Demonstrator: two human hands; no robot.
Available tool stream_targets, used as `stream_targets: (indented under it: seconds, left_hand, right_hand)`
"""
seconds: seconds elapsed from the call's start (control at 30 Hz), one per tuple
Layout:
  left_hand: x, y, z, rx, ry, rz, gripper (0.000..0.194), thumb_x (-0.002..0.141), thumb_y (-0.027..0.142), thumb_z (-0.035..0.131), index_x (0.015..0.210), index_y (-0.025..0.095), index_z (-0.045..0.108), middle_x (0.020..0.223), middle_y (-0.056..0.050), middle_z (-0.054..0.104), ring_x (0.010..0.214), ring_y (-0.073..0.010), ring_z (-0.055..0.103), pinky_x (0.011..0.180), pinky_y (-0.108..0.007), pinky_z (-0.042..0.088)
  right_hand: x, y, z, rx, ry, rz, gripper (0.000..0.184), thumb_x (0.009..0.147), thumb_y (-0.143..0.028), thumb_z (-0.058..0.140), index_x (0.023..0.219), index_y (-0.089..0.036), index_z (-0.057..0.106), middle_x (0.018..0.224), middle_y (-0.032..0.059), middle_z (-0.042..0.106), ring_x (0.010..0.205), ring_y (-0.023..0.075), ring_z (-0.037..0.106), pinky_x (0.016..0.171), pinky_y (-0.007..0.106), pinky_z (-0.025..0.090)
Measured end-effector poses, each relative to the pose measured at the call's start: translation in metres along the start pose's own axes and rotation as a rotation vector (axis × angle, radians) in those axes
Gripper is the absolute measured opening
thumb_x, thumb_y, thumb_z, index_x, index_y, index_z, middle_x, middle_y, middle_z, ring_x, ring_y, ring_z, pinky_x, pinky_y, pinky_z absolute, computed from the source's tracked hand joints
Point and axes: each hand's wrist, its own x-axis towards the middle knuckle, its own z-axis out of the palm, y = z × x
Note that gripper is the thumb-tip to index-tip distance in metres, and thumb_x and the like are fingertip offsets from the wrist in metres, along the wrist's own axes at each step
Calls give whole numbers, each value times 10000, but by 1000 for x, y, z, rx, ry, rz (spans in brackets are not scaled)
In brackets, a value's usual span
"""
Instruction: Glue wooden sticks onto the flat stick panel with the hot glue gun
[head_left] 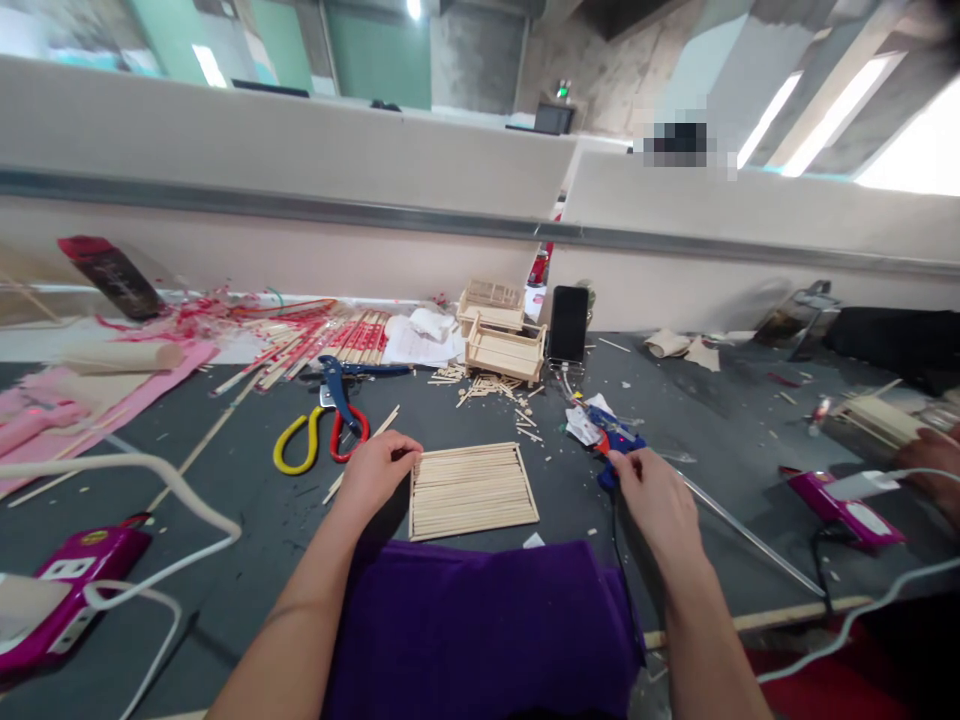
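A flat rectangular panel of thin wooden sticks (pixel 472 492), edged by a stick frame, lies on the dark table in front of me. My left hand (pixel 379 472) pinches its upper left corner, fingertips together. To the right of the panel, my right hand (pixel 660 500) is closed on a blue glue gun (pixel 619 440) with a small red light; its nozzle points up and left toward a crumpled white scrap (pixel 582 426). My palm hides part of the glue gun's handle. Purple cloth (pixel 487 620) lies just below the panel.
Yellow-and-red-handled scissors (pixel 300 443) and blue-handled pliers (pixel 341 395) lie left. Behind are small wooden furniture models (pixel 504 350), loose stick pieces and an upright phone (pixel 568 325). Purple power strips (pixel 847 510) with cables flank both sides. Another person's hand (pixel 934 465) is at far right.
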Motion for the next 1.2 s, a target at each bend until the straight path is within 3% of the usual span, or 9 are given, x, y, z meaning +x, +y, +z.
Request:
stream_targets:
  seconds: [0.27, 0.43, 0.63, 0.77, 0.83, 0.93, 1.03, 1.1, 1.2]
  left_hand:
    - [1, -3, 1, -25, 3, -2, 189, 759, 287, 536, 801, 218, 707, 896, -22, 711, 863, -198, 633, 765, -300, 457]
    - [0, -2, -1, -31, 2, 24, 179, 763, 282, 539, 785, 224, 707, 895, -22, 713, 857, -198, 637, 765, -297, 462]
    - [0, -2, 0, -31, 21, 17, 167, 760, 282, 550, 775, 229, 708, 883, -16, 712, 852, -196, 641, 761, -288, 463]
    - [0, -2, 0, -20, 13, 16, 181, 763, 273, 541, 786, 218, 712, 888, -23, 706, 844, -195, 636, 750, -287, 459]
    - [0, -3, 0, -22, 15, 15, 186, 763, 268, 537, 791, 215, 712, 880, -23, 702, 834, -194, 634, 744, -285, 457]
    - [0, -3, 1, -41, 17, 8, 182, 759, 263, 537, 781, 212, 710, 862, -20, 701, 822, -190, 633, 734, -278, 453]
    - [0, -4, 1, -63, 16, 3, 178, 756, 261, 537, 766, 212, 707, 852, -16, 700, 805, -185, 632, 717, -271, 452]
    - [0, -4, 2, -71, 18, 5, 174, 752, 260, 537, 754, 216, 705, 846, -14, 698, 798, -183, 631, 709, -267, 451]
    - [0, -5, 2, -80, 12, 15, 172, 747, 260, 540, 748, 220, 708, 845, -15, 697, 794, -184, 630, 701, -266, 451]
  right_hand:
    - [3, 1, 12, -143, -59, 102, 443, 876, -564, 382, 838, -194, 621, 868, 128, 678, 848, 306, 636, 635, 343, 402]
    - [8, 8, 23, -47, -59, 58, 455, 840, -563, 413, 734, -183, 639, 777, 150, 685, 767, 308, 646, 579, 338, 403]
    - [12, 14, 28, 265, 191, 117, 411, 755, -548, 519, 761, -156, 645, 683, 119, 665, 640, 258, 616, 550, 324, 418]
    - [7, 6, 22, 836, 229, 203, 420, 712, -537, 615, 904, -165, 584, 724, 51, 653, 524, 177, 583, 473, 278, 438]
    - [1, -2, 14, 1140, 142, 158, 404, 689, -478, 675, 941, -191, 543, 788, 25, 664, 528, 145, 596, 454, 239, 447]
    - [-13, -14, -1, 1341, -147, 46, 401, 677, -381, 723, 982, -203, 531, 693, -24, 638, 453, 85, 530, 388, 164, 382]
    - [-27, -24, -8, 1273, -363, -62, 333, 758, -368, 672, 1012, -180, 567, 499, -81, 487, 356, 46, 349, 326, 137, 244]
    - [-35, -29, -7, 1168, -382, -111, 321, 791, -382, 642, 1015, -158, 594, 485, -74, 460, 374, 59, 348, 341, 158, 268]
    - [-43, -32, 2, 1004, -331, -180, 375, 797, -399, 626, 1077, -151, 602, 574, -25, 559, 430, 90, 421, 398, 205, 364]
